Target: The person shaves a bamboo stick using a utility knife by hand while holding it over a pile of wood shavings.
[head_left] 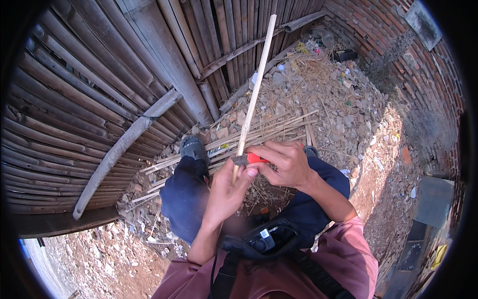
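A long pale wooden stick slants up and away from me, its lower end in my left hand. The fingers of that hand are wrapped round it, the thumb near the blade. My right hand grips a knife with a red handle. Its short dark blade lies against the stick just above my left fingers. Part of the handle is hidden behind my right fingers.
Several thin wooden strips lie on the rubble between my feet. A bamboo wall rises at the left, a brick wall at the far right. Over my lap hangs an open black bag. Stones and litter cover the ground.
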`<act>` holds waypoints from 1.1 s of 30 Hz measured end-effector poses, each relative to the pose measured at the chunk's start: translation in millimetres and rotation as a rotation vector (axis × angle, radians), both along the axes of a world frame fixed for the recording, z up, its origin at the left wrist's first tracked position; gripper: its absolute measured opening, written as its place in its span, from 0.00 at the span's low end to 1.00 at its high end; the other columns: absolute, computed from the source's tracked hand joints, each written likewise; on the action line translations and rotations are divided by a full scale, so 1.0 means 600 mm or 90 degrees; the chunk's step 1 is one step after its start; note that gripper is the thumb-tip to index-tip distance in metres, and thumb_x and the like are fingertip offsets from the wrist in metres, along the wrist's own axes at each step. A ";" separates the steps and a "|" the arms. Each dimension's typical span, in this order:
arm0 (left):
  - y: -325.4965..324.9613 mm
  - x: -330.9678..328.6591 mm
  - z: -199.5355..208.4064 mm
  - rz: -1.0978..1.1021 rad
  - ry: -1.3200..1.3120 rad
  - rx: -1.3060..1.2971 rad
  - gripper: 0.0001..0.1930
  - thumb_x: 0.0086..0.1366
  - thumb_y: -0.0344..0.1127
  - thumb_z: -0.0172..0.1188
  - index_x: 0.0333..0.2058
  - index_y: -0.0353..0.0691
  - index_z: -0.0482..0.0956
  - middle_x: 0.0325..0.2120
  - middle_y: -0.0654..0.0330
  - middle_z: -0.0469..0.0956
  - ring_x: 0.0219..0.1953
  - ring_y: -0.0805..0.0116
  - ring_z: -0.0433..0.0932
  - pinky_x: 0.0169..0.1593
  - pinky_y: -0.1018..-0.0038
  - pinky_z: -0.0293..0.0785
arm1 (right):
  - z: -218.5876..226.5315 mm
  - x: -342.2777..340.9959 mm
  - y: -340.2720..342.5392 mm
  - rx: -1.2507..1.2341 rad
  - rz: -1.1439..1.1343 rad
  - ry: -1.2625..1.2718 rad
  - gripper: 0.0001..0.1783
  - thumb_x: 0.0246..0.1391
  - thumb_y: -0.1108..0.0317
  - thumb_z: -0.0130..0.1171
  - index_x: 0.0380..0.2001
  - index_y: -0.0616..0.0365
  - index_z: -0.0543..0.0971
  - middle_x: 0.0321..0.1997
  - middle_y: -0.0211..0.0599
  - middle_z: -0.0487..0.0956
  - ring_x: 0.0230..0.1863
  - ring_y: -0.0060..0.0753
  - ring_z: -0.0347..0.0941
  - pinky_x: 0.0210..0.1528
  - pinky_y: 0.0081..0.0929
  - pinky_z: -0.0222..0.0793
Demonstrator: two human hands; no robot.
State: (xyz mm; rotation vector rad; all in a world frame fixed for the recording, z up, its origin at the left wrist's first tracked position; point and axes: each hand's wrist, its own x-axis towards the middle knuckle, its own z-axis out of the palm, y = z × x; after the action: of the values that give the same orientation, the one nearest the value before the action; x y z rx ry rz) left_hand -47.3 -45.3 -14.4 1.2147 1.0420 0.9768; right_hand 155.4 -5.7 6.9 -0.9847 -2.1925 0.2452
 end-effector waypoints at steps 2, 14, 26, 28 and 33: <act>0.000 -0.003 -0.006 -0.006 0.021 0.016 0.13 0.79 0.40 0.63 0.49 0.34 0.81 0.25 0.67 0.74 0.28 0.79 0.68 0.32 0.74 0.67 | 0.002 -0.001 -0.001 0.000 -0.002 0.000 0.18 0.53 0.63 0.75 0.47 0.54 0.87 0.29 0.34 0.83 0.25 0.38 0.82 0.27 0.34 0.77; 0.002 0.005 0.005 0.051 0.113 0.106 0.19 0.81 0.45 0.59 0.35 0.34 0.80 0.18 0.70 0.67 0.22 0.82 0.62 0.26 0.74 0.59 | 0.001 -0.013 -0.012 -0.001 -0.062 -0.020 0.20 0.53 0.64 0.74 0.49 0.53 0.87 0.29 0.35 0.84 0.25 0.38 0.83 0.25 0.35 0.77; 0.006 0.012 0.007 0.053 0.154 -0.005 0.26 0.81 0.49 0.59 0.26 0.35 0.71 0.16 0.66 0.61 0.23 0.77 0.59 0.26 0.67 0.61 | 0.022 -0.008 0.003 0.034 -0.197 -0.026 0.19 0.58 0.54 0.75 0.48 0.51 0.89 0.28 0.32 0.83 0.25 0.38 0.83 0.25 0.34 0.75; 0.007 0.011 0.004 0.048 0.152 -0.001 0.26 0.82 0.49 0.58 0.26 0.35 0.71 0.16 0.65 0.61 0.23 0.76 0.59 0.27 0.66 0.62 | 0.017 -0.008 0.005 0.048 -0.201 -0.034 0.18 0.58 0.53 0.75 0.47 0.50 0.89 0.28 0.31 0.83 0.25 0.37 0.83 0.25 0.34 0.75; 0.006 0.005 -0.006 0.028 0.145 0.020 0.25 0.84 0.50 0.53 0.29 0.36 0.70 0.17 0.65 0.65 0.23 0.75 0.62 0.28 0.67 0.62 | 0.014 -0.003 0.013 -0.007 -0.151 0.037 0.17 0.60 0.54 0.73 0.47 0.52 0.88 0.31 0.33 0.85 0.26 0.39 0.83 0.28 0.35 0.76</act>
State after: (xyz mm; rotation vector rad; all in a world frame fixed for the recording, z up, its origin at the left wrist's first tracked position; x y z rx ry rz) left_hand -44.1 -41.4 -18.3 1.3564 1.2401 0.9050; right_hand 153.3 2.1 15.4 -1.2159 -2.0015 0.1724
